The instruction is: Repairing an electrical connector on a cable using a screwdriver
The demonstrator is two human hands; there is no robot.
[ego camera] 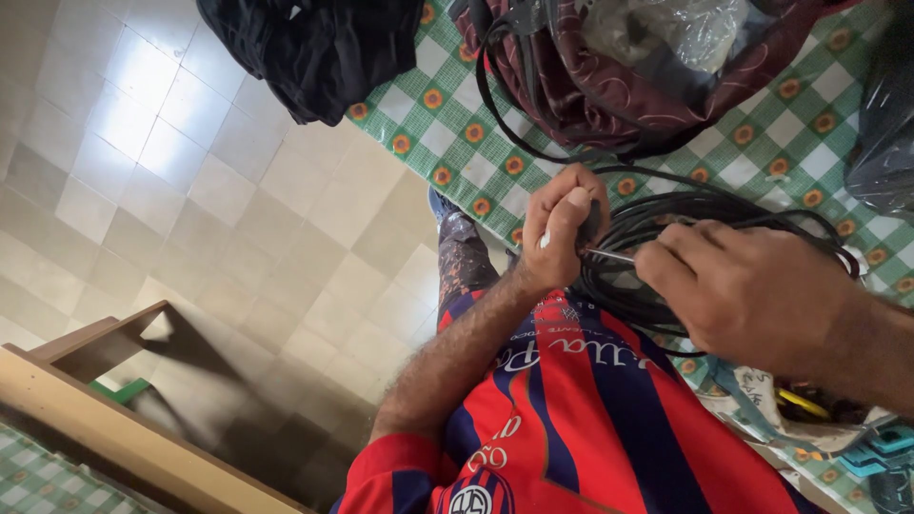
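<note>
The left hand (560, 227) is closed in a fist around a dark tool handle, thumb on top, with a thin metal shaft (611, 255) sticking out to the right; this looks like a screwdriver, though the tip is hidden. The right hand (738, 286) lies just right of it, fingers curled down and pinched at the end of the shaft, where they also press on the cable coil (647, 228); what exactly the fingertips grip cannot be told. The coil, black and wound in several loops, rests on the bench (457, 124) at its near edge, under and between both hands, its loops running out to the right past the right wrist. The bench is covered by a green-and-white checked cloth with orange flowers. Farther back on it sits a dark red bag (609, 86), open, with a black cord looping around its front and clear plastic (685, 29) crumpled inside. A black garment (314, 48) hangs over the far left corner of the bench. At the far right edge lies a dark plastic bag (885, 124). Near right, beside the person's striped red and blue shirt (571, 419), lie a pale printed cloth and a teal tool (881, 447). Left of the bench is a pale tiled floor (190, 190), with a wooden frame (114, 409) at near left.
</note>
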